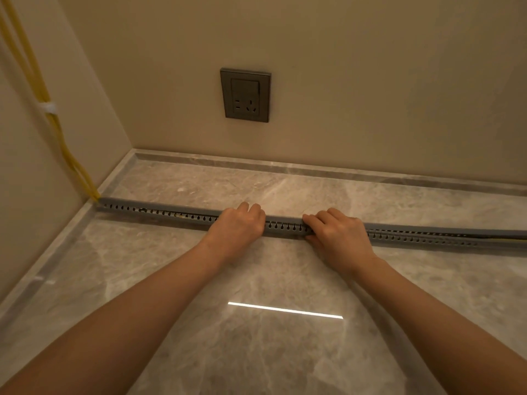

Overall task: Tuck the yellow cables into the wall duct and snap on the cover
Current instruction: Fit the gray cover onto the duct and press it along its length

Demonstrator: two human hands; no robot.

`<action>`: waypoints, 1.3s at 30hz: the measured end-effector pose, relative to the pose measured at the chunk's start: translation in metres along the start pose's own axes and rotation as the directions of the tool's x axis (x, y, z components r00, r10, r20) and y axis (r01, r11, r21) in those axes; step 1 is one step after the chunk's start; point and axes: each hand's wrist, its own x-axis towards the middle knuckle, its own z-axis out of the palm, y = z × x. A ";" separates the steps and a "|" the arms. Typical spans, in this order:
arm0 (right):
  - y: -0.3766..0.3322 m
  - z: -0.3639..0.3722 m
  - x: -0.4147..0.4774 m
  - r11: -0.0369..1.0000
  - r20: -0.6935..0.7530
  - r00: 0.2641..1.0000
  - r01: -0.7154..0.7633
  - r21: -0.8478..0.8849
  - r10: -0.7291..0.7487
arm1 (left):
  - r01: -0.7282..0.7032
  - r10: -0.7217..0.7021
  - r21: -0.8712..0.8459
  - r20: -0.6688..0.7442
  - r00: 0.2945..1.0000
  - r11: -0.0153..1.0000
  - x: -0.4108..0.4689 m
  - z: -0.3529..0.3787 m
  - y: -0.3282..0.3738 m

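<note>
Seen from above, over a person's two bare forearms: a long grey duct (171, 214) with a row of keyhole-shaped slots along its near side lies across a glossy marble floor (256, 352), running from the left wall to the picture's right edge, well apart from the far wall. Both hands rest on its middle stretch, near each other. The left hand (236, 223) lies palm down with its fingers curled over the top and far edge of the duct. The right hand (336, 229) grips it too – fingers bent over the top, thumb against the slotted near face. A smooth grey cover (285, 218) sits along the top between the hands; to the right of the right hand it stands slightly raised, with a thin gap beneath (a sliver of yellow shows there). On the left wall, two yellow cables (57, 129) come down side by side, bound by a white tie (48, 107), and enter the duct's left end at floor level. A dark grey socket (245, 94) is set in the far wall.
</note>
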 end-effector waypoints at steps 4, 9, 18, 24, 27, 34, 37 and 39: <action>-0.001 0.001 0.002 1.000 -0.014 1.000 0.008 0.010 -0.008 | 0.012 -0.012 0.002 0.007 1.000 1.000 -0.001 -0.001 -0.001; 0.000 0.003 0.000 0.999 -0.039 0.999 0.030 0.016 -0.029 | 0.016 -0.015 -0.060 0.015 1.000 0.998 0.001 -0.002 0.003; 0.003 0.002 0.007 0.998 -0.118 0.991 0.060 0.005 -0.059 | 0.139 -0.150 -0.386 0.002 0.989 0.912 0.030 0.000 0.035; 0.004 0.000 0.004 0.996 -0.085 0.995 0.065 0.056 -0.060 | 0.018 -0.052 -0.253 -0.129 0.990 0.967 0.031 0.000 0.036; 0.004 -0.002 0.005 0.997 -0.027 0.999 0.045 0.065 -0.044 | -0.029 -0.003 -0.200 -0.158 0.988 0.979 0.031 0.002 0.033; 0.008 -0.009 -0.002 0.997 0.103 0.994 -0.050 0.056 0.044 | -0.011 -0.002 -0.250 -0.050 0.999 0.968 0.030 0.005 0.029; 0.009 -0.015 -0.008 0.994 0.169 0.980 -0.105 0.019 0.100 | -0.030 0.025 -0.273 -0.022 0.999 0.961 0.030 0.006 0.027; 0.010 -0.018 -0.011 0.990 0.189 0.972 -0.141 0.004 0.138 | -0.040 0.034 -0.223 -0.031 0.999 0.974 0.029 0.004 0.024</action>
